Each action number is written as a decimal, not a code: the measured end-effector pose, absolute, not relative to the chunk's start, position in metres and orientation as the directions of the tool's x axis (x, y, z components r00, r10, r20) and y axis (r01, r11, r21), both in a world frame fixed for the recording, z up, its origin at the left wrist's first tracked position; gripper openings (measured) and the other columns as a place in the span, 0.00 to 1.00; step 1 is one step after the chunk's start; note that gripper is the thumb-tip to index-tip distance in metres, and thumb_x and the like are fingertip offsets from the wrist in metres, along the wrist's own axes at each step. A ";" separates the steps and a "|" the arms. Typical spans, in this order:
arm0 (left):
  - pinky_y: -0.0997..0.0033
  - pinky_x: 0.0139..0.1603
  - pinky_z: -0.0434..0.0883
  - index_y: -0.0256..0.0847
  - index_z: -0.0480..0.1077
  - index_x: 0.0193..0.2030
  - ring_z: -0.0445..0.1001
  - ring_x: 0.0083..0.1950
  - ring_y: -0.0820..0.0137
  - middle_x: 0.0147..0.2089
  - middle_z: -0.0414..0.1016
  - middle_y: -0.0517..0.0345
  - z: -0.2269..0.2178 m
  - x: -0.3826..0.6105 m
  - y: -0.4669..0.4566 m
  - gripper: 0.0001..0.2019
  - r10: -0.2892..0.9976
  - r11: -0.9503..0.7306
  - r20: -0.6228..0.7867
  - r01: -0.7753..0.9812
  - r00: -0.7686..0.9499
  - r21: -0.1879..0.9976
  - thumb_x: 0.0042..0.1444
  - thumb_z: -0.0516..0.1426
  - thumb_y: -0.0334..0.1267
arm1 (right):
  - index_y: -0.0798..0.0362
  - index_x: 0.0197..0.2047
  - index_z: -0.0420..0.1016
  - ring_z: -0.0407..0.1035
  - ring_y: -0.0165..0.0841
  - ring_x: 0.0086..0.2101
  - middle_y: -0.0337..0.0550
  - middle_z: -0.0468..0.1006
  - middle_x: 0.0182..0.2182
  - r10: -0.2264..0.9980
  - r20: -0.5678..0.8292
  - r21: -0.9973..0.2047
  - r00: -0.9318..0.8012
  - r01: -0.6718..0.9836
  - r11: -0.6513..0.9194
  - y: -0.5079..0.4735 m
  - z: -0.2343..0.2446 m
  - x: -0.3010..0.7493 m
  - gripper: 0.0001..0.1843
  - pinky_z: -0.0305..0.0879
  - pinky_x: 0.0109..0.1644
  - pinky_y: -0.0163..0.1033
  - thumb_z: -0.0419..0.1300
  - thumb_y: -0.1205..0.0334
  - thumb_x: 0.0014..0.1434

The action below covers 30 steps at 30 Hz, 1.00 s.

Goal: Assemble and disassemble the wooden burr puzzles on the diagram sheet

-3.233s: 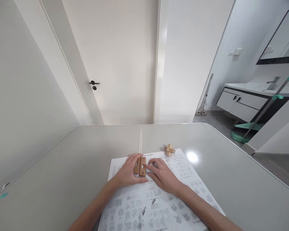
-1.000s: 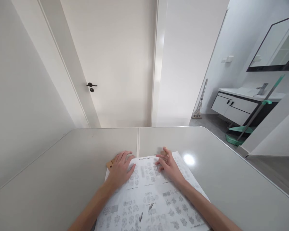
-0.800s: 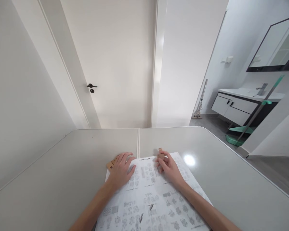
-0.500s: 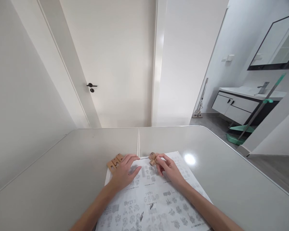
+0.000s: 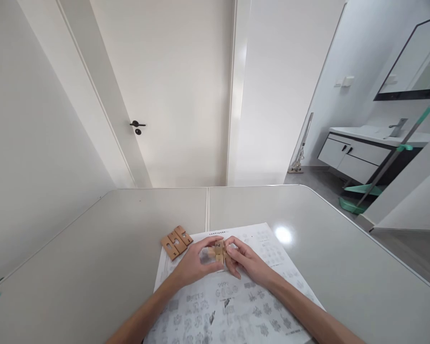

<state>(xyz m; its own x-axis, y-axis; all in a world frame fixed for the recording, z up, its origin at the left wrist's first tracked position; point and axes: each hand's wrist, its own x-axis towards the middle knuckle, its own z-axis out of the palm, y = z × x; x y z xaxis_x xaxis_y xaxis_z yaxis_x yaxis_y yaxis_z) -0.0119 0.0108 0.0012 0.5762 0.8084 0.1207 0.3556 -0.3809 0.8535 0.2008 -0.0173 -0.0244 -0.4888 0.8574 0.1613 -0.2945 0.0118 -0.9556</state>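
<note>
A small wooden block puzzle point(image 5: 219, 248) of interlocked light-brown pieces, one marked with a dark character like a Z, is held just above the printed sheet. My left hand point(image 5: 200, 260) closes on it from the left, thumb below and fingers above. From the right, my right hand point(image 5: 241, 258) pinches its other side. The fingers partly hide the puzzle. Three flat wooden pieces point(image 5: 177, 242) with cut-outs and dark marks lie side by side at the sheet's upper left corner. Beneath both hands spreads the white paper sheet point(image 5: 236, 291), covered in small grey diagrams.
The pale table point(image 5: 93, 248) has a seam down its middle and a bright light reflection at right. A closed door point(image 5: 179, 95) stands beyond its far edge. Off to the right are a washbasin cabinet point(image 5: 354, 153), a mop point(image 5: 303, 145) and a green dustpan point(image 5: 351, 205).
My right hand has brought the wooden puzzle left and nearer to me. My left hand has moved right, off the flat pieces, and now grips the puzzle too.
</note>
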 end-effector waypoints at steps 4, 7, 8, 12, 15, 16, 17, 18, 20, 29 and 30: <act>0.58 0.62 0.69 0.50 0.70 0.61 0.74 0.59 0.58 0.58 0.77 0.55 -0.003 -0.013 0.011 0.29 0.825 -0.439 0.195 0.385 0.531 0.812 0.52 0.69 0.42 | 0.48 0.49 0.59 0.62 0.27 0.21 0.34 0.75 0.26 0.836 0.123 -0.967 -0.535 -0.254 -0.020 -0.015 -0.027 0.203 0.18 0.59 0.29 0.35 0.54 0.43 0.70; 0.58 0.60 0.70 0.51 0.70 0.61 0.74 0.57 0.58 0.57 0.76 0.55 -0.006 -0.014 0.011 0.32 0.817 -0.474 0.217 0.409 0.534 0.780 0.49 0.71 0.44 | 0.50 0.50 0.60 0.66 0.29 0.22 0.35 0.76 0.26 0.814 0.070 -0.984 -0.577 -0.173 -0.039 -0.012 -0.030 0.208 0.20 0.62 0.30 0.36 0.56 0.42 0.68; 0.58 0.60 0.70 0.51 0.70 0.61 0.74 0.57 0.58 0.58 0.76 0.55 -0.007 -0.014 0.011 0.32 0.812 -0.481 0.217 0.410 0.542 0.775 0.48 0.71 0.44 | 0.50 0.50 0.60 0.67 0.29 0.23 0.35 0.75 0.26 0.811 0.056 -0.988 -0.582 -0.152 -0.041 -0.012 -0.030 0.210 0.21 0.62 0.30 0.36 0.56 0.42 0.68; 0.59 0.61 0.70 0.50 0.69 0.61 0.74 0.57 0.58 0.58 0.76 0.55 -0.007 -0.016 0.011 0.32 0.794 -0.498 0.234 0.381 0.561 0.779 0.49 0.71 0.44 | 0.53 0.48 0.65 0.68 0.30 0.25 0.40 0.77 0.29 0.777 0.036 -0.994 -0.629 -0.104 -0.038 -0.011 -0.028 0.213 0.23 0.65 0.32 0.38 0.54 0.40 0.68; 0.57 0.61 0.70 0.51 0.69 0.62 0.74 0.58 0.57 0.58 0.75 0.53 -0.005 -0.016 0.011 0.33 0.796 -0.493 0.223 0.390 0.562 0.778 0.49 0.70 0.46 | 0.54 0.43 0.69 0.68 0.29 0.25 0.41 0.76 0.30 0.731 0.031 -0.997 -0.682 -0.071 -0.025 -0.010 -0.026 0.215 0.24 0.65 0.33 0.38 0.54 0.39 0.68; 0.56 0.61 0.70 0.51 0.68 0.62 0.73 0.59 0.56 0.59 0.75 0.52 -0.004 -0.016 0.010 0.33 0.797 -0.488 0.212 0.396 0.565 0.778 0.50 0.70 0.47 | 0.54 0.42 0.70 0.68 0.29 0.25 0.40 0.75 0.29 0.724 0.032 -0.998 -0.689 -0.067 -0.019 -0.009 -0.025 0.216 0.24 0.65 0.33 0.38 0.55 0.39 0.67; 0.56 0.60 0.70 0.51 0.68 0.63 0.73 0.59 0.56 0.60 0.74 0.52 -0.004 -0.016 0.010 0.32 0.797 -0.482 0.201 0.399 0.570 0.780 0.51 0.69 0.49 | 0.54 0.41 0.71 0.67 0.29 0.25 0.39 0.74 0.28 0.723 0.036 -0.998 -0.690 -0.067 -0.015 -0.008 -0.025 0.216 0.24 0.65 0.33 0.38 0.56 0.39 0.67; 0.55 0.60 0.71 0.51 0.68 0.63 0.73 0.59 0.55 0.60 0.74 0.51 -0.003 -0.015 0.010 0.32 0.795 -0.475 0.190 0.396 0.576 0.786 0.52 0.69 0.50 | 0.54 0.41 0.71 0.67 0.29 0.25 0.39 0.73 0.27 0.725 0.040 -0.997 -0.687 -0.071 -0.013 -0.008 -0.025 0.217 0.24 0.65 0.33 0.38 0.56 0.39 0.67; 0.55 0.60 0.71 0.51 0.67 0.64 0.73 0.59 0.55 0.60 0.74 0.51 -0.002 -0.015 0.009 0.33 0.792 -0.459 0.178 0.377 0.584 0.804 0.53 0.68 0.52 | 0.54 0.42 0.72 0.66 0.29 0.25 0.38 0.73 0.28 0.736 0.053 -0.996 -0.675 -0.087 -0.007 -0.008 -0.024 0.218 0.23 0.65 0.33 0.38 0.57 0.40 0.67; 0.59 0.60 0.69 0.50 0.70 0.60 0.73 0.58 0.57 0.58 0.76 0.53 0.001 -0.013 0.007 0.30 0.803 -0.424 0.167 0.352 0.572 0.834 0.51 0.69 0.51 | 0.55 0.44 0.73 0.67 0.28 0.26 0.40 0.73 0.31 0.715 0.093 -0.993 -0.693 -0.120 0.013 -0.011 -0.021 0.216 0.20 0.65 0.35 0.38 0.58 0.44 0.68; 0.60 0.58 0.70 0.49 0.71 0.58 0.74 0.56 0.57 0.56 0.76 0.53 0.001 -0.013 0.007 0.29 0.800 -0.424 0.164 0.351 0.577 0.835 0.50 0.69 0.51 | 0.55 0.44 0.73 0.67 0.28 0.26 0.40 0.74 0.32 0.699 0.091 -0.993 -0.709 -0.122 0.006 -0.011 -0.021 0.215 0.20 0.66 0.36 0.38 0.57 0.44 0.68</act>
<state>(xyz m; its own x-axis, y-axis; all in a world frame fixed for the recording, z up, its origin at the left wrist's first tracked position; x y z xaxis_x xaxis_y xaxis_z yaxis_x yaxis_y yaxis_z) -0.0128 0.0067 0.0015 0.5771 0.8002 0.1636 0.3510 -0.4238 0.8350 0.2155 -0.0114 -0.0212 -0.7094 0.6989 0.0910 -0.1217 0.0057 -0.9925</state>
